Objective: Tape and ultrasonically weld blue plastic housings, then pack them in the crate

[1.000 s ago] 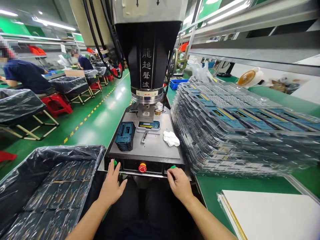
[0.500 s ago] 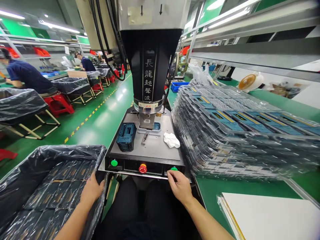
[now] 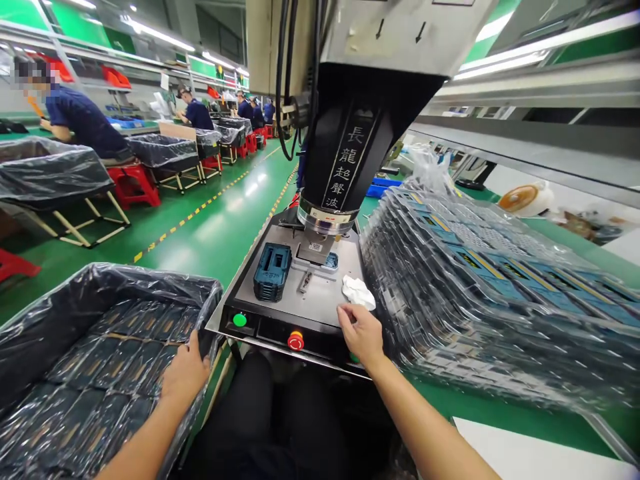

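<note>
The person's right hand point(image 3: 363, 335) is hovering at the near edge of the steel base plate point(image 3: 325, 297) of an ultrasonic welding press point(image 3: 390, 33). Its fingers are half-curled and not visibly pinching anything, their tips just beside a crumpled white cloth point(image 3: 358, 293). The left hand point(image 3: 186, 373) is reaching down left of the plate to the rim of a bin point(image 3: 125, 280) lined with glossy black plastic. The fingers are sinking behind the liner's folds, so I cannot tell whether the hand is gripping the film or only resting on it.

Everything else is sitting around that plate. On its left side, a squat stack of dark blue moulded frames point(image 3: 273, 271) is standing upright. At its centre, a grey fixture point(image 3: 315, 250) is lying under the black horn housing point(image 3: 345, 153), with a small teal piece point(image 3: 330, 260) showing at its edge.

Right of the plate, clear plastic trays point(image 3: 475, 300) are rising in a tall, slightly slumping stack, loaded with teal parts striped in yellow. Left of it, the bin is holding rows of dark parts point(image 3: 100, 373) under the shiny film. Both places are well filled, though no count can be read from here. Along the plate's front edge, a green button point(image 3: 240, 320) and a red emergency stop point(image 3: 295, 341) are showing. Well left of the plate, a co-worker point(image 3: 85, 120) in a navy shirt is bending over a bench.
</note>
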The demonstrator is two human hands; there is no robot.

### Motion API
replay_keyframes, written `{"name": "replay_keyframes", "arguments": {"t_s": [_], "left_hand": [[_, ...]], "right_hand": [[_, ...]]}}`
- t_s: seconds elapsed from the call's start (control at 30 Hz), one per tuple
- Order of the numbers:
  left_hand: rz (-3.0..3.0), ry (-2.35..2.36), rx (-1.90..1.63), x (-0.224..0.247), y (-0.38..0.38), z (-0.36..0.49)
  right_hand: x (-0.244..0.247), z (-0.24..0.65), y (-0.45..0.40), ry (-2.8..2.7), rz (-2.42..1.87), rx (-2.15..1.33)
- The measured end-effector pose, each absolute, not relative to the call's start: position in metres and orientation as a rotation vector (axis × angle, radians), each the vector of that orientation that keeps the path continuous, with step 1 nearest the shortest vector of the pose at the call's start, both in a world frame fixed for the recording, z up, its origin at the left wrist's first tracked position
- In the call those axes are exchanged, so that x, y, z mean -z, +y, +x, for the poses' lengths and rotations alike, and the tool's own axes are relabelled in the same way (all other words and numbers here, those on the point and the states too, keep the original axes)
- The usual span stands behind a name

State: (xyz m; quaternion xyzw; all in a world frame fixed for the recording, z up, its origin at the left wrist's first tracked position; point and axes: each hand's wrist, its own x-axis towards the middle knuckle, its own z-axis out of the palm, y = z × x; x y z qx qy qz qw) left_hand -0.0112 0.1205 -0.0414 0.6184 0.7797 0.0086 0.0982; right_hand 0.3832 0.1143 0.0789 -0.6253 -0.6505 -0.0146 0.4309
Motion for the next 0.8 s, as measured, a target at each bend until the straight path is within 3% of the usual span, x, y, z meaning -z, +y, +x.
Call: {"name": "replay_keyframes", "arguments": {"t_s": [0.33,0.8], "left_hand": [[1.904,2.296,-0.059,0.043,0.117,-0.012],[1.930,2.298,-0.058,0.046,0.119,-0.012]], "right_hand": [[-0.086,0.388,0.240,-1.595,-1.880,0.108],[-0.084,0.385,0.284,-1.613,-2.061,0.071]]}}
